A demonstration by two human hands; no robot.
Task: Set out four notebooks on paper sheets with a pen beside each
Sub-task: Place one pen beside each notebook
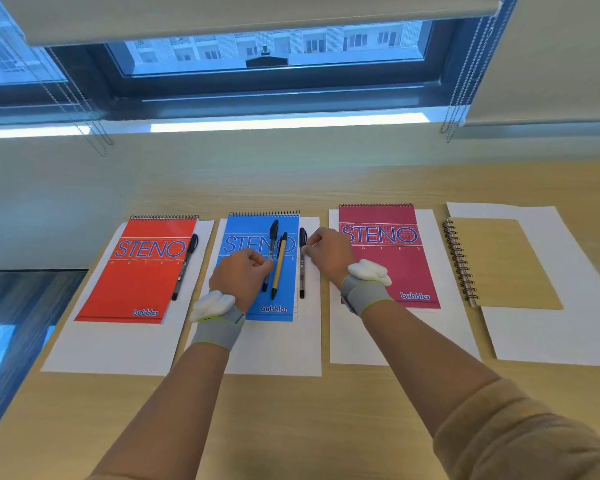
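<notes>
Two pens lie on the blue notebook: a black pen and a tan pen. The left hand apparently pinches the black one. The right hand pinches a third pen just right of that notebook. The barrels look light, stiff and slick, so they are best gripped mid-shaft.

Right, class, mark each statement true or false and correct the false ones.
1. The tan pen lies on the blue notebook. True.
2. A pen lies on the brown notebook. False: the brown notebook has none.
3. The right hand pinches the tan pen. False: the right hand pinches a black pen beside the blue notebook.
4. The crimson notebook lies on a paper sheet. True.
5. The left hand pinches a second black pen. True.
</notes>
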